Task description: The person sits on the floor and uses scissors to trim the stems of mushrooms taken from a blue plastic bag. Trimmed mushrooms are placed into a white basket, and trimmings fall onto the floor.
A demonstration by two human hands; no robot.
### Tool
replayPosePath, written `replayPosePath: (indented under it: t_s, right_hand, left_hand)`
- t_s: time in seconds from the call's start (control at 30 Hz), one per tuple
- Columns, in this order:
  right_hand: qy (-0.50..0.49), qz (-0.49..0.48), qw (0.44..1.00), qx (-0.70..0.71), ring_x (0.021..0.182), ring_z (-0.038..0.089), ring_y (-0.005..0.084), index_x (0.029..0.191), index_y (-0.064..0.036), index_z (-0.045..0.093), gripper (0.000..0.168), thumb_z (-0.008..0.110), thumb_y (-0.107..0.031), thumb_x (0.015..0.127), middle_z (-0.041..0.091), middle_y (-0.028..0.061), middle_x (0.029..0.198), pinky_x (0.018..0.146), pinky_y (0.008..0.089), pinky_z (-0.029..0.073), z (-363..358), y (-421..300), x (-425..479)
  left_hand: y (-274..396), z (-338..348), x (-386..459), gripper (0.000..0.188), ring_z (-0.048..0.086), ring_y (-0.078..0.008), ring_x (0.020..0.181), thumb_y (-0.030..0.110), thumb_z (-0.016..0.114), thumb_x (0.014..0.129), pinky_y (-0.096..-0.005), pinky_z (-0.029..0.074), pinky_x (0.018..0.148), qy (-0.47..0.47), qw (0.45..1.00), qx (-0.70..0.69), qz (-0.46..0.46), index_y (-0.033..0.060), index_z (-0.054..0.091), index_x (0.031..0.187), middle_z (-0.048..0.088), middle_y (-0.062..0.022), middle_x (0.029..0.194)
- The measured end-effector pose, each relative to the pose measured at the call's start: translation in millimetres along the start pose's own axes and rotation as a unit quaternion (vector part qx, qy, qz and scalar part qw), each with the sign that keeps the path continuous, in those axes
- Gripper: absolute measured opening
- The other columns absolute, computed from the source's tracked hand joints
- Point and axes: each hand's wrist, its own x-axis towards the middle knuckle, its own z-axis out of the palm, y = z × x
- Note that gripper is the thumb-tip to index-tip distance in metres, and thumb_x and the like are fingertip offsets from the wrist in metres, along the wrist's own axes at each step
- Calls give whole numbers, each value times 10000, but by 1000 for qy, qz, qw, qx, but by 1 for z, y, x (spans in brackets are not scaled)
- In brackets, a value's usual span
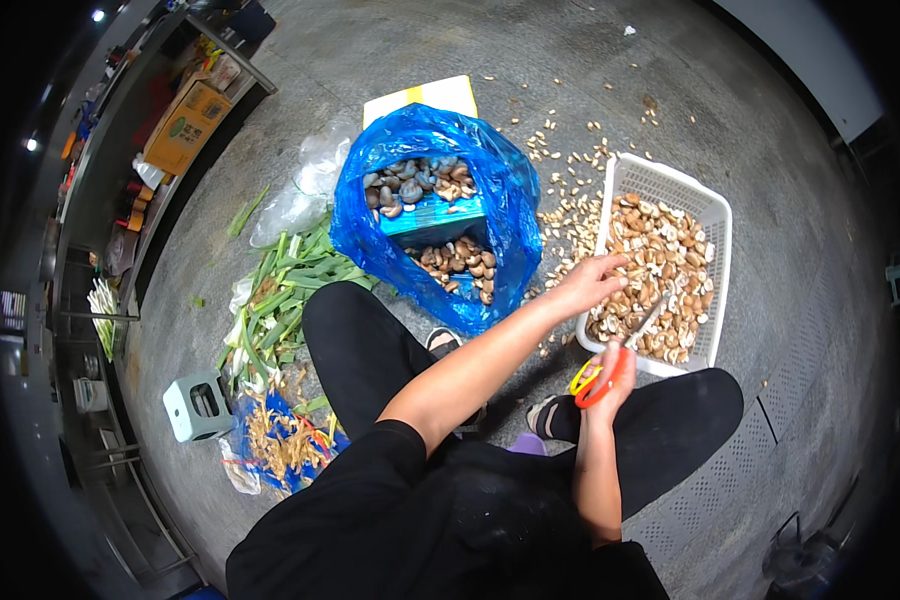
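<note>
My right hand [613, 379] is closed round the red and yellow handles of a pair of scissors [604, 382], whose blades point over a white plastic basket [722, 259]. In the basket lie many cut brown mushrooms [664, 259]. My left hand [591, 285] reaches across to the basket's left side, above the mushrooms; whether it holds anything is hard to tell. A blue plastic bag [514, 195] stands wide open before me, with whole mushrooms [461, 259] inside. Cut mushroom stems [570, 214] are strewn on the floor between bag and basket.
Green leek leaves [292, 270] and clear plastic film [285, 214] lie left of the bag. A pale plastic stool [195, 407] stands farther left, near dry peelings on blue plastic [285, 442]. Metal shelving with a cardboard box [187, 124] runs along the left. Perforated floor covers [720, 472] are at right.
</note>
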Motion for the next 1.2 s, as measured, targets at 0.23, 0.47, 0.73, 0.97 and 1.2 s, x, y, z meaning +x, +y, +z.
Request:
replayPosePath:
  t_s: [0.23,0.47,0.73,0.97,1.2]
  right_hand:
    - [-11,50,998,41,498,480,127,1101,-87,538,275,526,-341,996,519,41,678,448,257,417,-1,4,3]
    - [-68,58,996,-26,502,496,115,1132,-64,537,245,523,-271,1001,530,37,676,455,244,428,12,6,-4]
    - [-86,80,992,-39,488,512,130,1084,-82,557,198,584,-241,968,544,41,662,445,256,438,11,16,0]
    - [-148,100,978,-108,524,512,93,1106,-75,547,208,615,-195,950,537,23,685,465,222,452,13,32,-7]
    - [-178,-90,944,-263,605,523,69,1218,6,553,452,749,-176,853,570,4,758,538,213,441,7,40,-12]
  left_hand:
    - [-40,-150,10,334,648,-230,912,59,703,791,-347,526,782,344,910,231,-9,63,645,1120,636,-123,1038]
    - [-40,-259,4,264,660,-330,881,185,605,853,-468,529,719,300,758,566,-123,167,604,1117,645,-144,935]
    - [-80,-270,-14,175,665,-288,789,67,616,849,-409,518,691,437,829,349,-35,115,655,1013,671,-130,863]
    - [-102,-231,-40,120,676,-194,704,54,679,866,-282,577,637,515,817,-217,-140,-7,593,922,661,-89,843]
    - [-36,-177,-62,339,630,-186,725,0,626,856,-342,596,691,393,865,-287,-117,59,592,1189,613,-91,921]
